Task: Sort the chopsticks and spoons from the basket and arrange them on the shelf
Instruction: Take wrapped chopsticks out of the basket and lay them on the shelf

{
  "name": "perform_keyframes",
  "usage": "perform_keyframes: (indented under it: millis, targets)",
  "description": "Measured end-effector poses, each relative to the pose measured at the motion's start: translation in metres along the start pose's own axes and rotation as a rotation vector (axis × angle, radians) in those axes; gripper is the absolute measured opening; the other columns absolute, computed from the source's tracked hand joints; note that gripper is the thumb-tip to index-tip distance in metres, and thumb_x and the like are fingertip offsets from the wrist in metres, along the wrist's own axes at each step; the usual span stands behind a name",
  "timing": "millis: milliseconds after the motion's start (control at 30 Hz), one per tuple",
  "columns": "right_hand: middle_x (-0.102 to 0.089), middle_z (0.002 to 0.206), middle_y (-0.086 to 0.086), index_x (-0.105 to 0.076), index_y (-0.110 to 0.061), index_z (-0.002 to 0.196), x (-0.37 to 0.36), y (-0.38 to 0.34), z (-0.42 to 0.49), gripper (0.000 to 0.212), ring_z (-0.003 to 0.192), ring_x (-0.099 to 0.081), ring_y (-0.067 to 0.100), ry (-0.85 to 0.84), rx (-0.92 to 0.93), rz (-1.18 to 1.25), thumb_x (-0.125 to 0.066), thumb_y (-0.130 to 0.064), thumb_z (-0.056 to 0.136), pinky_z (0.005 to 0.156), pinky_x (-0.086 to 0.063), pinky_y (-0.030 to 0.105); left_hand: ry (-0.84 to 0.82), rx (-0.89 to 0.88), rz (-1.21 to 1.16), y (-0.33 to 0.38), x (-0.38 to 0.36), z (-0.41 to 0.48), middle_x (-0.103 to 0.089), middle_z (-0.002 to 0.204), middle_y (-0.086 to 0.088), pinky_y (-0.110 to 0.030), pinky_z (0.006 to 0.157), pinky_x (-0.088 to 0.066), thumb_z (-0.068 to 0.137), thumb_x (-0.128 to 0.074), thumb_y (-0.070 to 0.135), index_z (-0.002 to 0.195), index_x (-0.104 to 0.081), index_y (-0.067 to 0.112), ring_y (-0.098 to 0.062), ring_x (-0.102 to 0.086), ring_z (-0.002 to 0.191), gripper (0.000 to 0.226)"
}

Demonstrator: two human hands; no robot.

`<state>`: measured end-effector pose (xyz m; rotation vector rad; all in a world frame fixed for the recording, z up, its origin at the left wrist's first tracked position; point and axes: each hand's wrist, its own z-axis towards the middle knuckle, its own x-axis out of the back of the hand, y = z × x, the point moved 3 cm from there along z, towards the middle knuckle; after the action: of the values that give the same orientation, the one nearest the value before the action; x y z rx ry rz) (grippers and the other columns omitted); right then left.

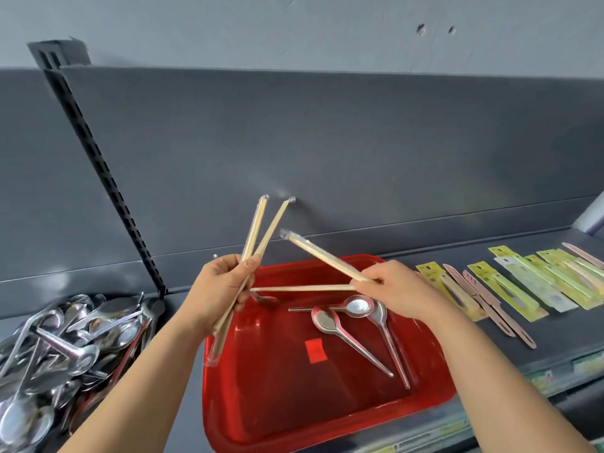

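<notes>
Both hands are working above the red basket [436, 395], which is standing on the shelf [539, 331]. My left hand [219, 289] is gripping two wrapped pairs of chopsticks [258, 230], which are fanning upward toward the back panel [327, 142]. My right hand [397, 289] is pinching another wrapped pair [323, 256], which is pointing up and to the left. One more stick [304, 288] is lying level between the two hands; I cannot tell which hand is carrying it.

I am judging that the sorting is nearly finished. A big pile of spoons [65, 348] is already lying on the shelf to the left, and flat packets [523, 282] are lying in a row to the right. Inside the basket only a few spoons [356, 305] are waiting, and no loose chopsticks are showing on its floor. The chopsticks in the hands are not yet lying on the shelf.

For room, a bare strip of shelf is running behind the basket and between the basket and the spoon pile. The gap to the packets is looking narrow. The raised chopstick tips are coming close to the back panel, and the basket's front seems to be sitting near the shelf's front edge, so a push could tip it.
</notes>
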<state>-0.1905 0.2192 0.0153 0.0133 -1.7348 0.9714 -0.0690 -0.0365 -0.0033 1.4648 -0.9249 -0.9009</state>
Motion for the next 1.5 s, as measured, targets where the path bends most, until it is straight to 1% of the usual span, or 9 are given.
perform_keyframes:
  millis: [200, 300, 433, 600, 733, 967, 1133, 1367, 1500]
  targets:
    - [-0.038, 0.057, -0.006, -0.057, 0.000, 0.074, -0.013, -0.017, 0.007, 0.038, 0.046, -0.030, 0.006, 0.031, 0.030, 0.126, -0.055, -0.032, 0.095, 0.044, -0.024, 0.019, 0.106, -0.051, 0.006, 0.004, 0.007, -0.012, -0.048, 0.056, -0.001, -0.020, 0.036, -0.034, 0.089, -0.064, 0.036, 0.079, -0.056, 0.007, -0.011, -0.037, 0.040, 0.031]
    - [-0.041, 0.059, -0.001, -0.063, 0.003, 0.085, -0.037, -0.036, 0.017, 0.038, 0.053, -0.035, 0.015, 0.021, 0.019, 0.308, -0.055, -0.033, 0.095, 0.053, -0.030, 0.032, 0.186, -0.077, 0.008, 0.005, 0.024, -0.025, -0.046, 0.053, 0.000, -0.021, 0.036, -0.035, 0.088, -0.065, 0.037, 0.073, -0.053, 0.008, -0.012, -0.037, 0.039, 0.035]
    - [-0.039, 0.054, -0.004, -0.062, -0.010, 0.073, -0.068, -0.081, 0.027, 0.036, 0.050, -0.033, 0.013, -0.013, 0.082, 0.448, -0.053, -0.036, 0.095, 0.050, -0.028, 0.032, 0.300, -0.093, -0.044, 0.009, 0.066, -0.052, -0.045, 0.055, -0.001, -0.023, 0.036, -0.034, 0.089, -0.065, 0.033, 0.074, -0.051, 0.010, -0.012, -0.037, 0.039, 0.032]
    - [-0.040, 0.054, 0.001, -0.062, 0.003, 0.078, -0.120, -0.169, 0.033, 0.037, 0.053, -0.034, 0.018, -0.024, 0.152, 0.573, -0.055, -0.028, 0.095, 0.053, -0.029, 0.034, 0.453, -0.131, -0.070, 0.015, 0.142, -0.108, -0.043, 0.054, 0.002, -0.020, 0.035, -0.031, 0.087, -0.067, 0.034, 0.075, -0.052, 0.011, -0.012, -0.035, 0.038, 0.030]
    - [-0.043, 0.049, -0.002, -0.053, -0.009, 0.064, -0.180, -0.254, 0.027, 0.036, 0.050, -0.036, 0.016, -0.089, 0.207, 0.559, -0.055, -0.027, 0.095, 0.053, -0.031, 0.031, 0.620, -0.131, -0.014, 0.015, 0.227, -0.171, -0.045, 0.055, 0.000, -0.023, 0.037, -0.036, 0.086, -0.067, 0.039, 0.076, -0.055, 0.010, -0.013, -0.038, 0.041, 0.033]
    - [-0.055, 0.055, 0.000, -0.058, -0.001, 0.072, -0.308, -0.408, -0.008, 0.035, 0.053, -0.050, 0.014, -0.231, 0.265, 0.554, -0.055, -0.025, 0.096, 0.054, -0.043, 0.031, 0.840, -0.094, 0.003, 0.007, 0.387, -0.290, -0.050, 0.055, -0.001, -0.023, 0.038, -0.038, 0.090, -0.065, 0.033, 0.076, -0.054, 0.008, -0.013, -0.043, 0.042, 0.030]
    - [-0.053, 0.059, 0.003, -0.059, -0.010, 0.072, -0.383, -0.487, -0.026, 0.030, 0.050, -0.049, 0.012, -0.285, 0.217, 0.536, -0.052, -0.024, 0.098, 0.056, -0.044, 0.031, 0.942, 0.007, 0.114, 0.004, 0.481, -0.351, -0.054, 0.062, -0.005, -0.025, 0.043, -0.043, 0.094, -0.059, 0.031, 0.082, -0.056, 0.003, -0.012, -0.047, 0.045, 0.031]
    - [-0.054, 0.066, 0.007, -0.059, 0.008, 0.095, -0.448, -0.554, -0.010, 0.036, 0.055, -0.043, 0.016, -0.279, 0.198, 0.397, -0.048, -0.025, 0.099, 0.050, -0.032, 0.025, 1.078, 0.086, 0.252, -0.003, 0.590, -0.359, -0.053, 0.067, -0.012, -0.027, 0.052, -0.045, 0.089, -0.067, 0.026, 0.097, -0.056, -0.012, -0.016, -0.053, 0.051, 0.041]
    - [-0.040, 0.060, 0.003, -0.055, -0.008, 0.072, -0.482, -0.588, 0.016, 0.032, 0.057, -0.033, 0.019, -0.272, 0.204, 0.322, -0.048, -0.022, 0.099, 0.053, -0.027, 0.028, 1.099, 0.153, 0.275, -0.008, 0.641, -0.338, -0.049, 0.066, -0.011, -0.027, 0.050, -0.043, 0.083, -0.074, 0.025, 0.081, -0.059, -0.005, -0.019, -0.045, 0.054, 0.033]
